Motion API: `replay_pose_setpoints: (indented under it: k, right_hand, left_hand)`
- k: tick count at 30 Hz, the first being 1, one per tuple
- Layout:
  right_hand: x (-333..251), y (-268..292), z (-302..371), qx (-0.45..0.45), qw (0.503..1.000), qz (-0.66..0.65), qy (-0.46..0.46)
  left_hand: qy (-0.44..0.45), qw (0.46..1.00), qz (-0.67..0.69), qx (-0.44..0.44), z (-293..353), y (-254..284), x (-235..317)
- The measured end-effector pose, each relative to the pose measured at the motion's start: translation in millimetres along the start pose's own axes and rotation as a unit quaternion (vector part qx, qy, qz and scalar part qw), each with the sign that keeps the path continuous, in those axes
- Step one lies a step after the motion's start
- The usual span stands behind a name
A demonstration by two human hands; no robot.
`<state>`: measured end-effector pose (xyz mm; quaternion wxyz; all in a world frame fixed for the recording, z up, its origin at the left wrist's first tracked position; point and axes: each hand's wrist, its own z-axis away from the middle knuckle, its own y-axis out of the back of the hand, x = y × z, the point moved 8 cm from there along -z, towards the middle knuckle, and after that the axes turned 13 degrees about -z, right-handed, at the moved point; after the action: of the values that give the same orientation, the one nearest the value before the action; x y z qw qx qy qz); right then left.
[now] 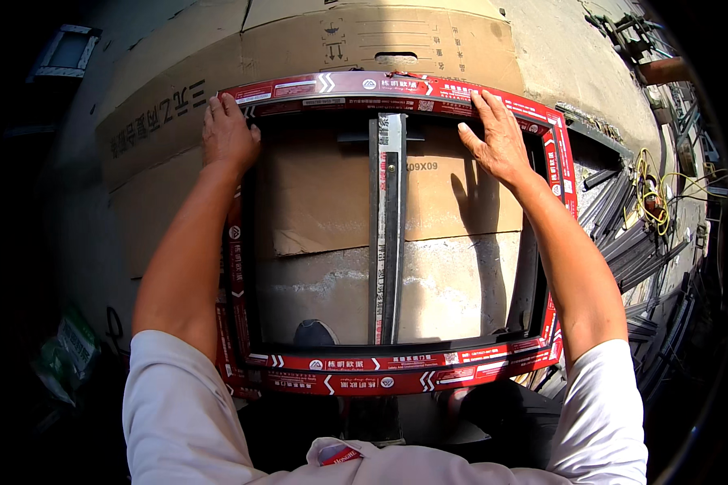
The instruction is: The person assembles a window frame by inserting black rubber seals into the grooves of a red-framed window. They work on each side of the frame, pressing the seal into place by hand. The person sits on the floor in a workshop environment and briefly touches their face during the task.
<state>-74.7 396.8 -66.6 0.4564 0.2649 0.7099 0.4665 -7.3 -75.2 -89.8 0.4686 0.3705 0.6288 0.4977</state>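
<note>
Left hand (pixel 229 136) and right hand (pixel 497 137) spread on red frame (pixel 344 85) over flattened carton (pixel 299 55)

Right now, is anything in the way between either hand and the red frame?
Nothing visible: the left hand lies at the frame's far left corner, the right hand on its far rail, toward the right.

- A white, short-sleeved cloth shirt (pixel 437 467) covers the torso.
- Its loose left sleeve (pixel 178 404) and right sleeve (pixel 603 412) both end around the elbows.
- A soft, pale fold of cloth (pixel 325 445) at the lower edge carries a small red rectangular label (pixel 341 457) with white lettering.
- Both forearms are bare, as are the left hand (pixel 229 136) and right hand (pixel 500 139).
- A dark, rounded shoe toe (pixel 314 333) has a paler rim.
</note>
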Motion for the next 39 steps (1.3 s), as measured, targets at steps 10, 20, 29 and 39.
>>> replay_pose_setpoints:
  k: [10,20,29,39]
  right_hand:
    - [-55,17,217,-0.149,0.969,-0.143,-0.139]
    - [-155,8,280,-0.23,0.945,-0.203,-0.111]
    - [-207,81,237,-0.14,0.971,-0.184,-0.065]
    - [-213,74,328,-0.004,0.961,-0.258,-0.095]
  left_hand:
    - [-0.077,0.994,-0.03,0.075,50,13,-6]
    - [-0.34,0.938,0.07,-0.007,154,104,69]
    - [-0.482,0.835,0.265,-0.015,271,303,187]
    - [-0.625,0.737,0.256,-0.024,400,342,235]
